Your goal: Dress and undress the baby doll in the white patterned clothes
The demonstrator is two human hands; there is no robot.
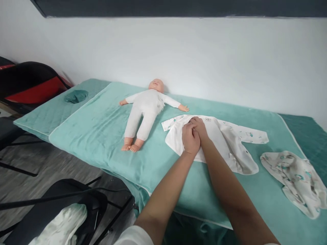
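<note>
Teal padded bed runs under both hands and far out to either side of the grip. Black chair sits well below-left of the grip, nearer the camera, with a white cloth bunched on it. Baby doll lies face up, arms spread, left of the grip and apart from it, its near hand just short of the shirt's sleeve. White baby shirt is spread flat on the bed, directly under the hands and trailing right of them. Printed garment is crumpled well right of the grip. Left hand has fingers curled down, pinching the shirt fabric near the collar. Right hand touches the left, fingertips at the collar edge; partly covered, can't tell if clamped.
</note>
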